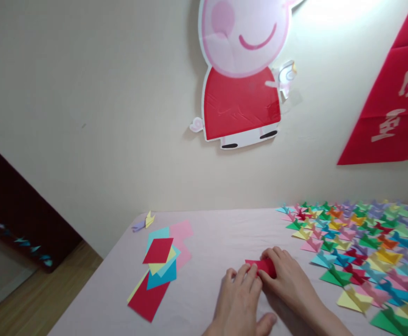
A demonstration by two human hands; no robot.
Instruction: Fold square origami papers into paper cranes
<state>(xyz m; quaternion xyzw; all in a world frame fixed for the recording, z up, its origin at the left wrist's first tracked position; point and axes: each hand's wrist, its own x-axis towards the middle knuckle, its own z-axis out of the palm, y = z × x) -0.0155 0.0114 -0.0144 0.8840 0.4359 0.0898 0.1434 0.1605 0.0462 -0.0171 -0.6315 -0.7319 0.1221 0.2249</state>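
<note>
A small piece of red paper point(265, 267), seemingly folded into a narrow strip, lies on the cloth-covered table between my hands. My left hand point(241, 296) rests palm down, fingers stretched out and thumb apart, with its fingertips at the paper's near left edge. From the right, my right hand point(290, 277) holds the paper between its thumb and curled fingers. Part of the paper is hidden under the fingers. Left of my hands is a loose pile of coloured paper sheets, with a red sheet point(158, 250) on top and a blue sheet point(164, 275) below it.
Rows of folded paper birds point(361, 252) in many colours cover the table's right side. At the back left corner lie two more, one yellow point(150, 219), one purple point(138, 226). The wall behind bears a cartoon pig cutout point(242, 102) and a red banner point(382, 107).
</note>
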